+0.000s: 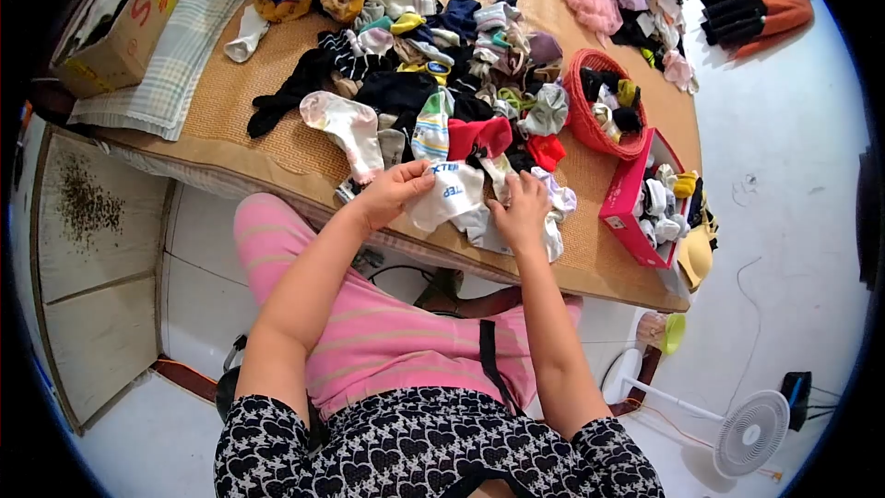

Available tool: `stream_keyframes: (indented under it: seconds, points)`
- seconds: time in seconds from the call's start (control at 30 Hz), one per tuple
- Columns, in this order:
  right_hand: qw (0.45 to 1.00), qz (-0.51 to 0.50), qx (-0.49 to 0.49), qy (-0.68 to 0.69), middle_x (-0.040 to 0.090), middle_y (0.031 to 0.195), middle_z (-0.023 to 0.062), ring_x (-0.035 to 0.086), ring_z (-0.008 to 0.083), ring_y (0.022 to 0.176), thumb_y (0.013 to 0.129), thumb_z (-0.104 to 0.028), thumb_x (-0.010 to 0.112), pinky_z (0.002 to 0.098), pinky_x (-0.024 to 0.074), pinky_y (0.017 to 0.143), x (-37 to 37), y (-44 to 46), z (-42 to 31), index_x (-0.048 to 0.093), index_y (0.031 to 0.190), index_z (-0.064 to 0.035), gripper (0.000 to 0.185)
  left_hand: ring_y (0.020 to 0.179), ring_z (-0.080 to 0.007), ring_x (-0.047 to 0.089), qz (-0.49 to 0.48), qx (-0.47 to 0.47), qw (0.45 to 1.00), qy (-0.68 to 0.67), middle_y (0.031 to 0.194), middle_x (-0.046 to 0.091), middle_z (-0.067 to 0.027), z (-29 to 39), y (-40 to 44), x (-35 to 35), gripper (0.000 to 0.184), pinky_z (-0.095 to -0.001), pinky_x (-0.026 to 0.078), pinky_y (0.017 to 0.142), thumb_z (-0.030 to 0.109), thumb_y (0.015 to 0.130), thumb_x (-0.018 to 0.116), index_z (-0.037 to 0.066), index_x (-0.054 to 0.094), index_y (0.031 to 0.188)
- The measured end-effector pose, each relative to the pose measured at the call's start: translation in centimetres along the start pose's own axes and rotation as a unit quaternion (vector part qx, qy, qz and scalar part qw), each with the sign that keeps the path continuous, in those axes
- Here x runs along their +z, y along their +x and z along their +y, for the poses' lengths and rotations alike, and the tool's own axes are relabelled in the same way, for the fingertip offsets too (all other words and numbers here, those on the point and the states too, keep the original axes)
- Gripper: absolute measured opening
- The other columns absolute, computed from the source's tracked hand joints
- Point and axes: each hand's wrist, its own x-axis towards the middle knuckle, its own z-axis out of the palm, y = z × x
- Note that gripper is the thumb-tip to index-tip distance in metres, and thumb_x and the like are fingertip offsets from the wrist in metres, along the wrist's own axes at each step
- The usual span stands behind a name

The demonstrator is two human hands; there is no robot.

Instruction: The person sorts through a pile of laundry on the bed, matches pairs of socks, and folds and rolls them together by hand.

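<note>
My left hand (396,194) pinches a white sock (447,195) with blue lettering between thumb and fingers, at the front edge of the bed. To the right of that sock, my right hand (522,210) is over the front of the sock pile, its fingers bent and apart near a cream sock (499,175). Just behind my hands lie a striped sock (431,129) and a red sock (479,136). A white sock with pinkish marks (346,129) lies to the left. What is under my right palm is hidden.
A large mixed pile of socks (396,46) spreads behind my hands. To its right stand a red woven basket (578,120) and a pink box (624,221), both holding socks. A cardboard box (129,37) sits at the far left. A white fan (751,433) stands lower right.
</note>
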Motion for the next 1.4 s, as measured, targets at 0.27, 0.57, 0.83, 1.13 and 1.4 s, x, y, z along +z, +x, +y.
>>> stream_keyframes:
  seconds: [0.27,0.57,0.83,1.13,1.4]
  points:
    - [0.993,0.110,-0.001,0.053,0.060,0.100,0.0108,0.056,0.0268,0.096,0.079,-0.010,0.059,0.0415,0.0368,0.090,-2.7,1.7,1.3,0.055,0.092,-0.0016,0.016,0.081,-0.0341,0.062,0.286,0.280,0.680,0.614,0.089,0.064,-0.0163,2.2,-1.0,0.9,0.024,-0.0392,0.049,0.068,0.028,0.082,0.065,0.008,0.062,0.095]
    - [0.782,0.111,0.251,0.560,0.055,0.084,0.0032,0.053,0.0116,0.076,0.089,-0.010,0.051,0.0258,0.0447,0.069,-4.6,1.0,-0.9,0.053,0.094,-0.0022,0.009,0.082,-0.0370,0.061,0.490,-0.017,0.660,0.570,0.086,0.064,-0.0190,6.2,-2.8,-5.1,0.042,-0.0454,0.046,0.069,0.047,0.082,0.058,0.005,0.062,0.085]
    - [0.340,-0.167,0.437,0.816,0.056,0.067,0.0009,0.053,0.0137,0.057,0.090,-0.030,0.055,0.0311,0.0444,0.049,-1.1,-2.0,0.2,0.058,0.090,-0.0082,0.022,0.079,-0.0121,0.058,0.278,0.320,0.858,0.290,0.089,0.063,-0.0041,4.9,-2.2,-0.9,0.020,-0.0273,0.046,0.070,0.014,0.085,0.057,-0.001,0.059,0.099]
    - [0.571,-0.054,0.381,0.725,0.056,0.063,-0.0019,0.044,0.0073,0.038,0.087,-0.030,0.063,0.0221,0.0347,0.033,-8.9,-0.6,-8.4,0.054,0.096,-0.0131,0.021,0.086,-0.0102,0.060,0.110,0.124,0.979,0.120,0.102,0.062,-0.0036,-0.5,-1.3,3.6,0.036,-0.0225,0.048,0.067,0.008,0.082,0.058,0.000,0.053,0.116]
    - [0.607,-0.061,0.288,0.738,0.061,0.091,0.0054,0.059,0.0112,0.077,0.090,-0.016,0.059,0.0266,0.0494,0.066,-4.8,-0.8,-10.1,0.051,0.101,-0.0028,0.018,0.095,-0.0145,0.061,0.072,0.074,0.990,-0.092,0.110,0.059,-0.0065,-3.1,-0.4,5.2,0.048,-0.0293,0.050,0.080,0.001,0.082,0.051,0.006,0.041,0.128]
